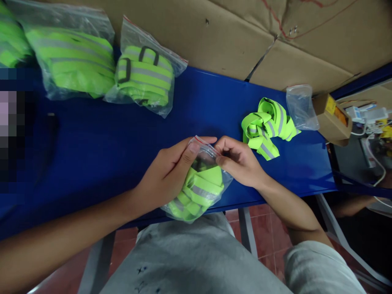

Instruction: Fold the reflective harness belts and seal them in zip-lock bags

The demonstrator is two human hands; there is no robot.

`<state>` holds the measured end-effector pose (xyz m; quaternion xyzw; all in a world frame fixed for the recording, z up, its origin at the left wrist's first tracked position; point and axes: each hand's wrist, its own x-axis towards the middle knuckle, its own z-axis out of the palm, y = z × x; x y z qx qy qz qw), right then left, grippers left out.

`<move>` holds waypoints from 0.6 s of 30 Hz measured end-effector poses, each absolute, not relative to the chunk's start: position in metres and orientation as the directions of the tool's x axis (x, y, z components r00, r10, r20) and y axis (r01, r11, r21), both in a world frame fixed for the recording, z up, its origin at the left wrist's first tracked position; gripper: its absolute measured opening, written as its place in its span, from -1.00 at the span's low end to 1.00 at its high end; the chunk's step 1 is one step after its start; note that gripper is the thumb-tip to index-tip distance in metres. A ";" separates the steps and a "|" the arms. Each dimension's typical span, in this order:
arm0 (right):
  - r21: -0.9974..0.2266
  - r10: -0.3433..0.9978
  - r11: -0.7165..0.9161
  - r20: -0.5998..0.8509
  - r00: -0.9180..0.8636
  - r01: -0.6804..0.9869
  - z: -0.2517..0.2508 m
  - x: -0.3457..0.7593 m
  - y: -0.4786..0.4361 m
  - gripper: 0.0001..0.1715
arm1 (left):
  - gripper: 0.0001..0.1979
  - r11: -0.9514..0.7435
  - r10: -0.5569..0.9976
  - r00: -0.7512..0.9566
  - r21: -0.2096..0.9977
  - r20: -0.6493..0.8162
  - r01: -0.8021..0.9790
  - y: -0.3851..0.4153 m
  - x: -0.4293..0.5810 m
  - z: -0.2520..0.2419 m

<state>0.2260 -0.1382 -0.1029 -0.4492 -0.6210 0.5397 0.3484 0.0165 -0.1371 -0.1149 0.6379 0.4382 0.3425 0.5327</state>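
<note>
My left hand (171, 171) and my right hand (239, 161) both pinch the red-striped top edge of a clear zip bag (199, 183) over the front edge of the blue table (107, 143). Folded neon green reflective straps fill the bag. My left fingers run along the zip strip, and my right fingers grip its other end. A loose bundle of the same green straps (266, 126) lies just beyond my right hand. Beside that bundle sits an empty clear bag (301, 107).
Filled bags of green straps (145, 73) (72, 61) lie at the table's far left. Flattened cardboard (245, 36) stands behind the table. A small brown box (332, 118) and white cables (372, 155) are at the right. A blurred patch covers the left edge.
</note>
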 end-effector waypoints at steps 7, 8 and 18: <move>-0.986 0.927 -0.028 -0.088 -0.364 0.167 -0.104 0.225 -0.139 -0.84 | -0.53 -0.059 0.903 0.430 0.980 -0.029 0.189 -0.137 0.020 -0.111; -0.985 0.928 -0.032 -0.093 -0.362 0.169 -0.104 0.225 -0.140 -0.83 | -0.52 -0.056 0.898 0.438 0.980 -0.034 0.190 -0.138 0.020 -0.110; -0.986 0.927 -0.046 -0.101 -0.360 0.158 -0.106 0.221 -0.141 -0.92 | -0.58 -0.008 0.894 0.443 0.987 -0.066 0.162 -0.142 0.025 -0.107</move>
